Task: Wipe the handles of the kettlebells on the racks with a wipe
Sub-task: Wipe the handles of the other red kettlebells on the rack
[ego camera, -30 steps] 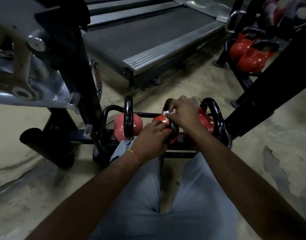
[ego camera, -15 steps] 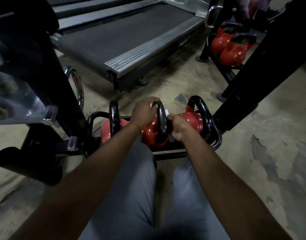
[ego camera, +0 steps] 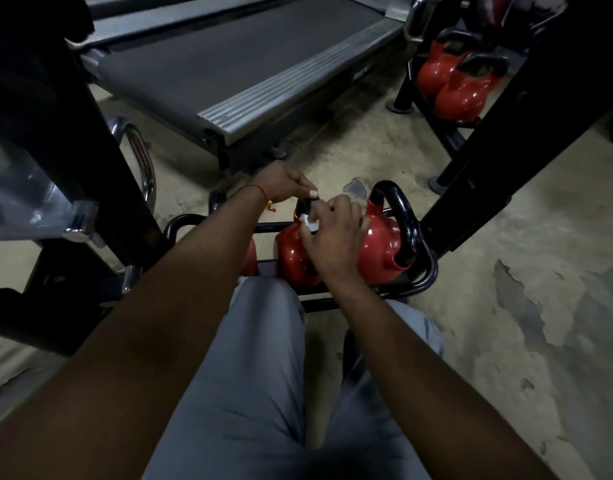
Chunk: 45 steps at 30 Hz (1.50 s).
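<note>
Both forearms stretched forward and down; left hand [ego camera: 284,183] curled over the black handle [ego camera: 302,206] of the middle kettlebell [ego camera: 291,254], right hand [ego camera: 336,237] pinching the white wipe [ego camera: 310,225] against it; on the low floor rack [ego camera: 428,271]

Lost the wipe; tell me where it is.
Head view, centre: the wipe is pinched in the right hand, against the middle kettlebell, just below the left hand.
</note>
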Motion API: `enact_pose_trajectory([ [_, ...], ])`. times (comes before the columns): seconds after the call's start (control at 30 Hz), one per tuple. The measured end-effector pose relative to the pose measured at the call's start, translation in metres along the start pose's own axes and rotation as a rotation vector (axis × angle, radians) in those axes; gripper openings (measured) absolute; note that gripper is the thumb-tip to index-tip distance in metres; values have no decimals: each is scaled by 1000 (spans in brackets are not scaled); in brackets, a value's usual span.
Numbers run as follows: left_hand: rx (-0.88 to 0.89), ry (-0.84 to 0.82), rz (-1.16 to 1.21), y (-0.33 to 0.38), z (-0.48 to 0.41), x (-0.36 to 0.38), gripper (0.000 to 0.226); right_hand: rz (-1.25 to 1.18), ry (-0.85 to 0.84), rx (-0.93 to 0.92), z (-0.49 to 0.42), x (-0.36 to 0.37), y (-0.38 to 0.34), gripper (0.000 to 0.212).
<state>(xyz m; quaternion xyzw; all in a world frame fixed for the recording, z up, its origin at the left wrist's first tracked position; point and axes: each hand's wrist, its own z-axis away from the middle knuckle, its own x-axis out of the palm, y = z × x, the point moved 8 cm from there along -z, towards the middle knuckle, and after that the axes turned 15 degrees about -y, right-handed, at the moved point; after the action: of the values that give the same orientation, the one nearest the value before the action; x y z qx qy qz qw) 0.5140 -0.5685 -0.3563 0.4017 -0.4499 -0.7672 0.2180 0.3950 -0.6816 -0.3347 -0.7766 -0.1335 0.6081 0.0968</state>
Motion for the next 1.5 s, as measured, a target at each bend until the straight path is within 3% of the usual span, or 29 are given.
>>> enact_pose_trajectory([
  [0.07, -14, -2, -16, -1, 0, -1, 18, 50, -22, -30, 8, 2, -5, 16],
  [0.2, 9, 27, -33, -4, 0, -1, 14, -103, -20, 35, 36, 3, 16, 16],
  [0.27, 37, 53, -47, -3, 1, 1, 17, -344, -96, 106, 42, 10, 36, 14],
  [0.4, 64, 108, -56, -6, 4, 6, 19, -1117, -343, 416, 25, 32, 54, 9],
  [0.57, 66, 138, -110, -8, 17, 11, 24, -1457, -633, 717, 18, 65, 43, 24],
  [0.73, 145, 175, -249, 3, 29, 15, 30, -1320, -606, 532, 39, 58, 69, 12],
  [0.87, 194, 131, -255, 6, 29, 21, 26, -1168, -301, 340, 47, 35, 73, 8],
  [1.03, 188, 131, -224, 2, 30, 21, 28, -484, 18, 41, 29, 14, 29, 20],
  [1.17, 197, 137, -229, 4, 30, 22, 28, -112, 14, -69, 41, 25, 10, 27],
  [1.33, 204, 180, -245, 0, 30, 21, 29, -295, 37, 26, 71, 23, 41, 26],
  [1.5, 212, 175, -222, -4, 26, 21, 29, -940, -163, 238, 66, 40, 62, 15],
])
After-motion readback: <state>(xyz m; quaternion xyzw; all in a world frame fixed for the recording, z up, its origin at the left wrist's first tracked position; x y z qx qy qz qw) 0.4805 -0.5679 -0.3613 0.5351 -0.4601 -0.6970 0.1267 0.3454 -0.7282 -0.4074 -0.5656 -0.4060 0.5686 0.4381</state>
